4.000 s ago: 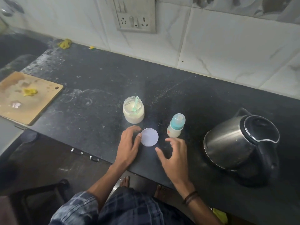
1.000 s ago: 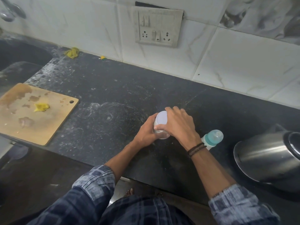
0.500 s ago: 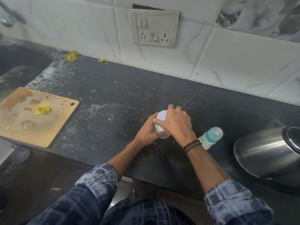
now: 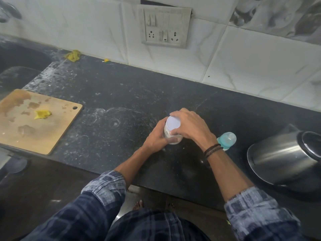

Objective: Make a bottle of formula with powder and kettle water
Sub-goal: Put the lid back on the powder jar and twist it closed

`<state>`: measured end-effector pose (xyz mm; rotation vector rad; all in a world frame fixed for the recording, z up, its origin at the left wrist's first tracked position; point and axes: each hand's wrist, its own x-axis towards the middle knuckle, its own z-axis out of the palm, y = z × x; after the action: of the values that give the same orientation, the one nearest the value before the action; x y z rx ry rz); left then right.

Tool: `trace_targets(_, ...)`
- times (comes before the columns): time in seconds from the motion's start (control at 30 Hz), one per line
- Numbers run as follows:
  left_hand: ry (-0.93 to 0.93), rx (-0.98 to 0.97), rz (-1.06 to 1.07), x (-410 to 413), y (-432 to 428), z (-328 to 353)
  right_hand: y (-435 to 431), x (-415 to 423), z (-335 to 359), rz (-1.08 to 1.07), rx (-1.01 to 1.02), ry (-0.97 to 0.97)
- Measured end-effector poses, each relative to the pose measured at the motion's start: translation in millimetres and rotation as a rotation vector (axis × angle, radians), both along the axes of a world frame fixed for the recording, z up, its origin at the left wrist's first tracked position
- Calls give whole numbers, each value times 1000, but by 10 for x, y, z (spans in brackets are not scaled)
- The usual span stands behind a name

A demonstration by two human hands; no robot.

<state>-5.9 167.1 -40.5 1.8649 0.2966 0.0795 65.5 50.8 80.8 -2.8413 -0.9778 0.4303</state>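
Here the left hand (image 4: 156, 140) wraps the jar (image 4: 171, 136) on the counter (image 4: 121, 94); the right hand (image 4: 189, 126) grips its lid (image 4: 173, 122). The bottle (image 4: 226, 139) stands just right, kettle (image 4: 284, 159) beyond.

Both forearms reached forward and met in front of the body, checked sleeves pushed back to the elbows. The left hand (image 4: 155, 139) curled in a closed grip from the side. The right hand (image 4: 189, 125) arched over from above, fingers (image 4: 175, 113) bent down, dark bands at its wrist.
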Motion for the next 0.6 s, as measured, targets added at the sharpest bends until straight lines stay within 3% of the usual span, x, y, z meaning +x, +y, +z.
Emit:
trace_targets(0.27, -23, 0, -5, -5, 16, -1, 93, -66, -74, -127, -59, -164)
trace_targets(0.6, -7, 12, -13, 19, 17, -6, 125, -10, 16, -92, -79, -51)
